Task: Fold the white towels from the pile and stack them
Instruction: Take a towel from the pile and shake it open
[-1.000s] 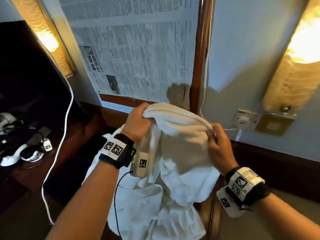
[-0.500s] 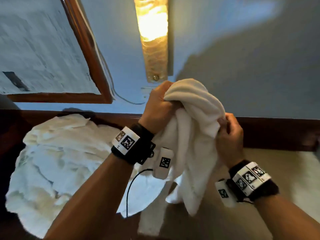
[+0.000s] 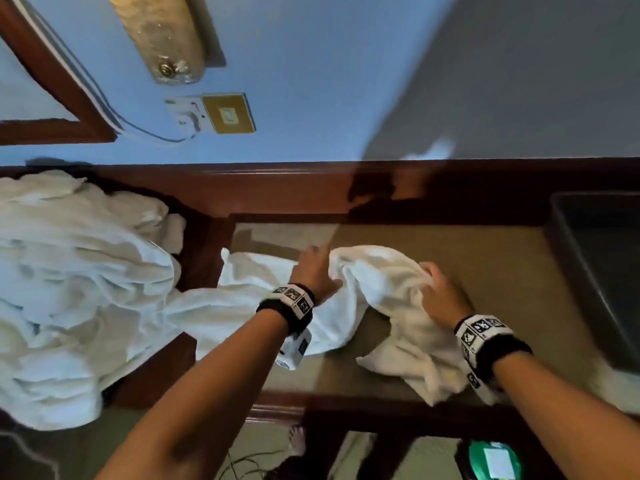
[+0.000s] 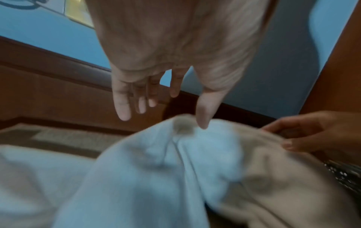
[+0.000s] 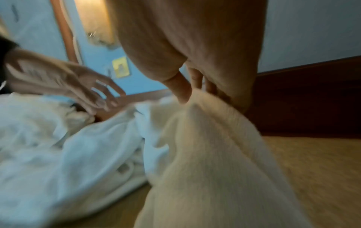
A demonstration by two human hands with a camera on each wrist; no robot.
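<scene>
Broadly, we stand over a wood-framed table with a tan top, set against a blue wall. Off its left end lies the pile of white towels, crumpled and heaped, by far the biggest mass of cloth we see. On the tabletop itself sits the one towel we are working with, bunched and rumpled, its left part trailing over the table's left edge toward the pile and its right part draped down toward the near rim. A dark tray occupies the right end of the table, apart from the towel. Our left hand hovers over the towel's middle with fingers straight and spread, gripping nothing; from the left wrist view only the thumb tip seems to brush the cloth. Our right hand has its thumb and fingers curled round a fold of the towel, pinching it up into a raised ridge, as the right wrist view shows. On the wall above hang a lamp and a brass switch plate.
</scene>
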